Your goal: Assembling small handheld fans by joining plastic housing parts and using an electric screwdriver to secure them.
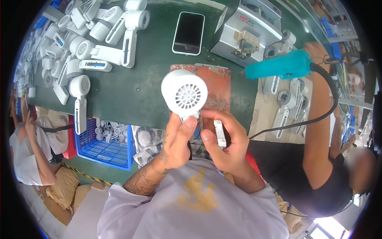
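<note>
A white handheld fan's round head [184, 91], its slotted grille facing up, is gripped at its narrow neck by my left hand [175, 141], thumb on top. Close beside it, my right hand [230, 147] curls round a small white plastic handle piece [219, 134], with the index finger reaching toward the neck. A thin dark wire shows between the two hands; where its ends go is hidden. Beneath the fan head lies a worn reddish block [219, 87] on the green table [127, 95].
Many white fans [107, 36] pile up at the left. A phone [189, 33] and a grey metal machine [248, 34] stand at the back. At right, a co-worker's arm [318, 131] is by a teal corded tool [278, 65]. A blue crate [104, 153] sits below the table.
</note>
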{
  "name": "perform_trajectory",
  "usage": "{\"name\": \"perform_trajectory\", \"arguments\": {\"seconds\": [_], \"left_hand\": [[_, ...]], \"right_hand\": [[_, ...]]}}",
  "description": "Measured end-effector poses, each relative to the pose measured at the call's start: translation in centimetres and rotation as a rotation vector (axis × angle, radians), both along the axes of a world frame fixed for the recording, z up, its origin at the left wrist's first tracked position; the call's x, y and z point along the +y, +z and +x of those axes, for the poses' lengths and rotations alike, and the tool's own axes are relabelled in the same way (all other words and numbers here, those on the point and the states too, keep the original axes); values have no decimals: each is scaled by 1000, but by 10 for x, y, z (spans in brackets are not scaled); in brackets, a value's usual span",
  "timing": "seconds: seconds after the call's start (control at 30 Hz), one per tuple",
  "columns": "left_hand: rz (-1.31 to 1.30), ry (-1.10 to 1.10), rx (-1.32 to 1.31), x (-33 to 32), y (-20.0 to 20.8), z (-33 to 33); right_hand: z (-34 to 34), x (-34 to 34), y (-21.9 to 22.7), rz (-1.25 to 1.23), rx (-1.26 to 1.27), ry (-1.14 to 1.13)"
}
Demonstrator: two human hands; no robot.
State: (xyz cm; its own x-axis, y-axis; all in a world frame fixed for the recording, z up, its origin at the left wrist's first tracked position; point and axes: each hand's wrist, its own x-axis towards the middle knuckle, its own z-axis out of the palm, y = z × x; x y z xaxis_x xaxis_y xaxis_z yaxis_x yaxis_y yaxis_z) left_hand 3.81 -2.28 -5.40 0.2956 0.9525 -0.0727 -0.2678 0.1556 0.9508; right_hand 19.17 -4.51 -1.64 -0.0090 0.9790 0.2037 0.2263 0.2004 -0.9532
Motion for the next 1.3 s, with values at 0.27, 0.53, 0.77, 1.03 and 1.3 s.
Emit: {"name": "perform_trajectory", "arguments": {"seconds": [0.27,0.53,0.77,1.03,1.3], "left_hand": [[-469,-11,-629,7,8,19],[-626,-16,-713,-1,13,33],[-609,5,-636,-2,17,38],[-570,-4,-635,-7,14,30],[-325,-35,-445,-1,21,28]], "right_hand": [[20,-10,2,-91,474,119],[8,-2,26,103,-612,-206],[-1,4,8,165,-683,-170],[1,0,2,171,-676,-146],[-2,-2,-14,357,-606,-241]]}}
